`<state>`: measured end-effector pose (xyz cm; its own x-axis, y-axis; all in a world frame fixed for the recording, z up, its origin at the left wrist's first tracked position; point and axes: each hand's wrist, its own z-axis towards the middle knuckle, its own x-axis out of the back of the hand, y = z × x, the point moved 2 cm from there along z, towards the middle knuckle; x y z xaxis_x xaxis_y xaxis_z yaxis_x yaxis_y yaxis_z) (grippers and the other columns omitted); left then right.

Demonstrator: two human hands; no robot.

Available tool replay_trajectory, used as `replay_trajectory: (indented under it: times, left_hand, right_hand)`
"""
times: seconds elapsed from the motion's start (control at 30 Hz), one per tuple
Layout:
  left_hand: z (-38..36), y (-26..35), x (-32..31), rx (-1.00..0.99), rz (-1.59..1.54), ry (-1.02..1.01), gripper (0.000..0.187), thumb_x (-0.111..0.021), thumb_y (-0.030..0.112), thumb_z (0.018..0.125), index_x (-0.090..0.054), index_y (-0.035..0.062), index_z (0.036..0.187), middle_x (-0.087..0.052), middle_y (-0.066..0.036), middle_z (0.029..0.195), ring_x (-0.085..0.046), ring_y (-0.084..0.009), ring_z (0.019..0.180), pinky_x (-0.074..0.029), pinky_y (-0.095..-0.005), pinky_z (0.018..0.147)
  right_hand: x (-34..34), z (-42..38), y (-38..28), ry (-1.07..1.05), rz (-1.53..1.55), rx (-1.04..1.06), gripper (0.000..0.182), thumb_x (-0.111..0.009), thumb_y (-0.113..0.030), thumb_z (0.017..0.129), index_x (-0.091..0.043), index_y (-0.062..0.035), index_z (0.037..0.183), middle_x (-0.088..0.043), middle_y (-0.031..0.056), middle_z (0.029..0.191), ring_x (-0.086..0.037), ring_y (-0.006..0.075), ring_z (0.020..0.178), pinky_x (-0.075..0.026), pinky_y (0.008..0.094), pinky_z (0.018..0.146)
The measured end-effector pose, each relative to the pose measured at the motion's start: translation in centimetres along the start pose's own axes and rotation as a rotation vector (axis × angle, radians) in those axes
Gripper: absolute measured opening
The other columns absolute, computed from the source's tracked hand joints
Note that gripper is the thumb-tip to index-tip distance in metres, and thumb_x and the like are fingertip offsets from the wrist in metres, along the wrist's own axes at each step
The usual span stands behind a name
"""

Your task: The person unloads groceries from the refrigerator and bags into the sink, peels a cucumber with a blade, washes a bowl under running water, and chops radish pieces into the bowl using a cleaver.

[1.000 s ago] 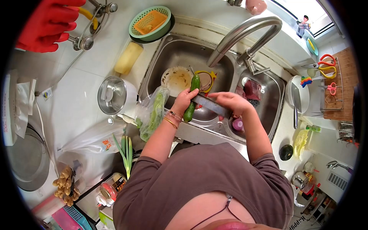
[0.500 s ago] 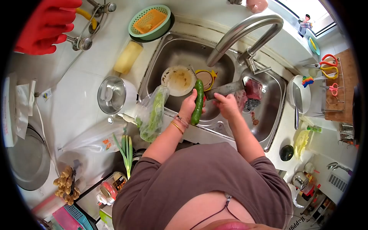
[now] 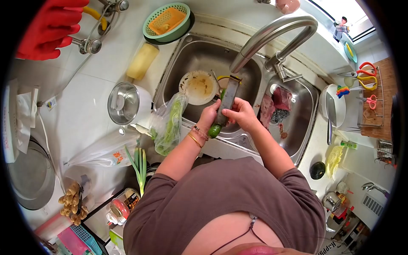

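Above the front edge of the sink [image 3: 170, 80], my left hand [image 3: 208, 117] is wrapped round a green cucumber [image 3: 214, 130]. A knife with a broad grey blade [image 3: 230, 95] lies lengthwise over the cucumber and hides most of it. My right hand [image 3: 242, 114] is closed on the near end of the knife; its handle is hidden by the fingers. Behind my hands, a whitish bowl with brown specks [image 3: 198, 87] sits in the left basin. Raw meat [image 3: 281, 98] and a dark scourer [image 3: 279, 115] lie in the right basin.
The faucet [image 3: 272, 32] arches over the sink. Left of it are a bagged green vegetable [image 3: 171, 125], a metal pot [image 3: 123, 104], a peeled yellowish vegetable [image 3: 142, 61] and a green basket [image 3: 183, 27]. At the right are a white bowl [image 3: 339, 108] and a dark round vegetable [image 3: 317, 170].
The knife has swung from pointing right, over the divider, to lying along the cucumber. My right hand has moved left, close to my left hand. The cucumber's lower end has tilted slightly left.
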<state>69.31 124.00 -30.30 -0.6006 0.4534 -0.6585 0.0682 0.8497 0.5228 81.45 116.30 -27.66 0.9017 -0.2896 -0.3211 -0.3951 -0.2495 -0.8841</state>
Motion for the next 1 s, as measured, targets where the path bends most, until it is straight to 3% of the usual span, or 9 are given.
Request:
replay_trajectory:
  times: [0.27,0.3,0.33,0.4,0.5,0.67,0.8,0.87,1.0]
  left_hand:
    - [-2.2,-0.2,-0.9,0.159,-0.298,-0.105,0.043,-0.035,0.042,0.098,-0.05,0.0022,0.097,-0.048,-0.009,0.081,-0.044,-0.0183,0.063,-0.038,-0.0275,0.053]
    - [-2.4,-0.5,-0.4,0.144,-0.291,-0.218,0.042,-0.036,0.044,0.097,-0.049,0.0042,0.099,-0.048,-0.008,0.083,-0.045,-0.0176,0.064,-0.039,-0.027,0.054]
    - [-2.5,-0.5,-0.4,0.125,-0.323,-0.191,0.043,-0.037,0.045,0.097,-0.049,0.0043,0.1,-0.048,-0.008,0.083,-0.046,-0.0176,0.065,-0.039,-0.0269,0.054]
    - [-2.6,-0.3,-0.6,0.075,-0.388,-0.143,0.044,-0.039,0.047,0.096,-0.048,0.0045,0.101,-0.048,-0.008,0.083,-0.046,-0.0176,0.065,-0.039,-0.0267,0.054]
    - [-1.2,-0.4,0.8,0.009,-0.318,0.022,0.041,-0.042,0.045,0.095,-0.048,0.005,0.102,-0.049,-0.009,0.084,-0.048,-0.0181,0.067,-0.044,-0.0274,0.058]
    - [0.9,-0.6,0.9,-0.105,-0.188,0.293,0.034,-0.044,0.034,0.097,-0.055,0.0015,0.1,-0.059,-0.01,0.089,-0.058,-0.018,0.074,-0.05,-0.0313,0.062]
    - [-0.1,-0.7,0.0,-0.021,0.013,0.083,0.037,-0.037,0.033,0.099,-0.056,0.0017,0.098,-0.059,-0.01,0.087,-0.057,-0.0181,0.072,-0.049,-0.0322,0.06]
    - [-0.6,-0.8,-0.8,0.048,-0.143,-0.068,0.039,-0.035,0.038,0.099,-0.052,0.0019,0.098,-0.052,-0.008,0.08,-0.049,-0.0169,0.064,-0.043,-0.0286,0.055]
    - [-2.4,-0.9,-1.2,0.104,-0.295,-0.164,0.043,-0.04,0.044,0.096,-0.048,0.0016,0.101,-0.048,-0.008,0.081,-0.045,-0.017,0.065,-0.041,-0.0279,0.055]
  right_hand:
    - [6.4,5.5,-0.1,0.295,0.017,0.055,0.014,-0.069,-0.012,0.078,-0.059,-0.0035,0.082,-0.058,0.0005,0.067,-0.05,0.0076,0.053,-0.038,0.0211,0.046]
    - [7.9,6.6,0.9,0.464,-0.04,0.099,0.015,-0.068,-0.012,0.077,-0.058,-0.0023,0.082,-0.058,0.0021,0.068,-0.051,0.0102,0.052,-0.04,0.023,0.047]
    - [9.7,7.5,1.8,0.655,-0.304,0.121,0.016,-0.067,-0.012,0.077,-0.056,-0.0013,0.082,-0.057,0.003,0.069,-0.052,0.0119,0.054,-0.042,0.0248,0.048]
    - [10.2,6.8,1.8,0.833,-0.423,0.182,0.016,-0.067,-0.013,0.078,-0.056,-0.0027,0.082,-0.056,0.0016,0.069,-0.051,0.0099,0.054,-0.04,0.0246,0.048]
    - [6.1,4.4,1.3,0.518,-0.029,0.252,0.016,-0.068,-0.014,0.08,-0.055,-0.0046,0.081,-0.055,0.0004,0.068,-0.049,0.008,0.053,-0.038,0.0239,0.047]
    - [-1.0,-1.4,0.9,0.025,0.131,0.009,0.018,-0.068,-0.008,0.079,-0.058,-0.0036,0.093,-0.059,-0.0004,0.074,-0.05,0.005,0.055,-0.039,0.0203,0.047]
    - [0.7,-0.2,0.6,0.128,0.083,0.072,0.016,-0.068,-0.009,0.08,-0.058,-0.0036,0.092,-0.059,0.0001,0.073,-0.052,0.0067,0.056,-0.041,0.0208,0.048]
    - [3.2,2.0,0.8,0.274,0.118,0.11,0.013,-0.068,-0.01,0.078,-0.058,-0.004,0.084,-0.058,0.0007,0.07,-0.049,0.007,0.053,-0.038,0.0218,0.047]
    - [11.3,7.5,5.0,0.756,-0.111,0.141,0.014,-0.067,-0.009,0.078,-0.055,-0.0024,0.081,-0.058,0.0043,0.07,-0.052,0.0108,0.054,-0.041,0.0263,0.049]
